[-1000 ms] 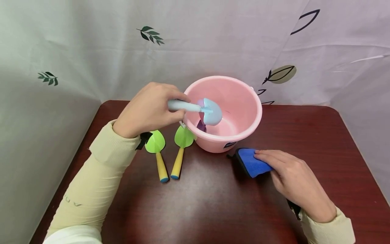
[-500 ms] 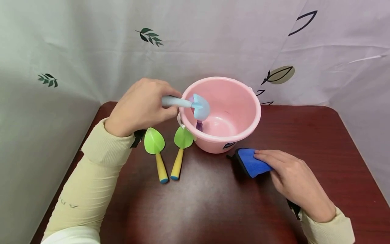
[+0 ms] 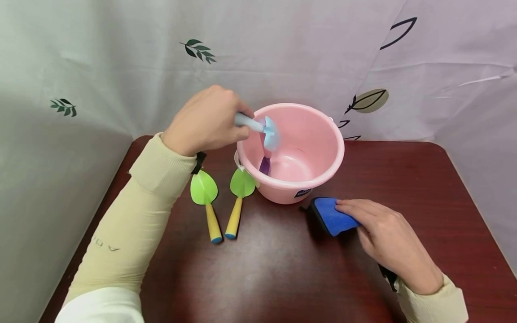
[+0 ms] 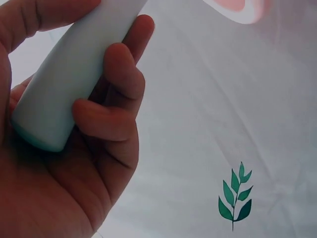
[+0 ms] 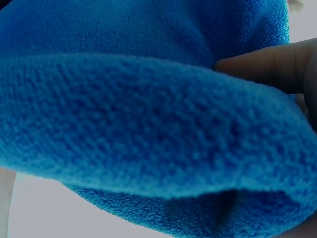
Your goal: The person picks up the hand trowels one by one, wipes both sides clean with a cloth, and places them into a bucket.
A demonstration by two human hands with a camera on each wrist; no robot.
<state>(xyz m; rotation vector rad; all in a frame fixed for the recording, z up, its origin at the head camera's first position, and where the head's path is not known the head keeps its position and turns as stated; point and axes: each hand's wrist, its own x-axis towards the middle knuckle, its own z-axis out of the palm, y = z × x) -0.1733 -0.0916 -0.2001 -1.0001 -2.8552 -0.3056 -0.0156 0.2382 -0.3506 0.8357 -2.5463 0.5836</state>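
My left hand (image 3: 210,121) grips the pale handle of a light blue toy shovel (image 3: 271,134). Its blade hangs over the left inside of a pink bucket (image 3: 282,193). In the left wrist view the fingers (image 4: 106,121) curl round the shovel handle (image 4: 67,84). A purple shovel (image 3: 265,166) leans inside the bucket, partly hidden behind the blue blade. On the table's right side, my right hand (image 3: 389,237) holds a folded blue cloth (image 3: 333,215) with dark edging. The right wrist view is mostly filled by that fuzzy cloth (image 5: 138,119), with a finger pressed on it.
Two green shovels with yellow handles, a left one (image 3: 203,190) and a right one (image 3: 242,184), lie left of the bucket. They rest on the dark red table (image 3: 258,273). A leaf-patterned curtain (image 3: 282,49) stands behind the table.
My left hand first shifted slightly left, then rose and moved right with the blue shovel. The shovel now tips more steeply down into the bucket. The right hand and cloth stay put.
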